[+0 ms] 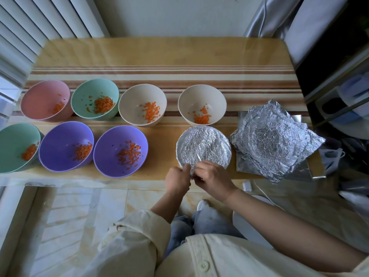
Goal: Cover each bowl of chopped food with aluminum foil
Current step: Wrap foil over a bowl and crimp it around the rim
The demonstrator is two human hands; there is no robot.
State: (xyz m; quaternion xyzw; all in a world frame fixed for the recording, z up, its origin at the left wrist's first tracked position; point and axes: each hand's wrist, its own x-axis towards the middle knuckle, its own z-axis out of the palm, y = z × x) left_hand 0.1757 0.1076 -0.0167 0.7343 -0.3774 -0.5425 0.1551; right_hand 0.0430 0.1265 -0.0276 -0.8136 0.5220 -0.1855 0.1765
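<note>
A bowl wrapped in crinkled aluminium foil (203, 145) stands near the table's front edge, right of centre. My left hand (177, 179) and my right hand (212, 177) both pinch the foil at the bowl's near rim, fingers curled. Several uncovered bowls hold chopped orange food: pink (45, 99), green (94, 98) and two cream ones (142, 104) (201, 104) in the back row; green (17, 146) and two purple ones (65, 145) (120, 150) in front. A pile of crumpled foil sheets (275, 138) lies to the right.
The striped table (159, 56) runs to a wall at the back. White window blinds (40, 23) hang at the left. Dark clutter and shelving (339, 96) stand at the right. My lap and a tiled floor (79, 216) lie below the table's front edge.
</note>
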